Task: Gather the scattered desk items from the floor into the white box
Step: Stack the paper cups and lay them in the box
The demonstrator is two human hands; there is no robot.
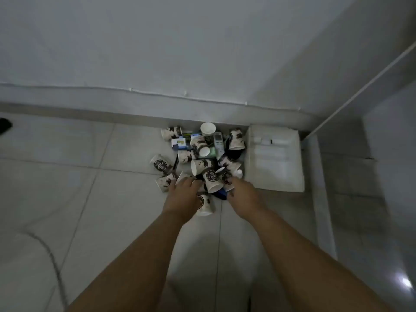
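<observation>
Several printed paper cups lie in a heap on the tiled floor by the wall. Mixed in are a white remote control, a small blue-and-white box, a dark pen and a dark blue object. The white box stands just right of the heap, in the corner. My left hand reaches over the near cups with its fingers stretched onto them. My right hand is at the heap's right front edge; its fingertips are hidden among the cups, so its grip is unclear.
The wall and its skirting run right behind the heap. A vertical panel edge stands to the right of the white box. A grey cable curves over the floor at the lower left, and a dark object pokes in at the far left edge.
</observation>
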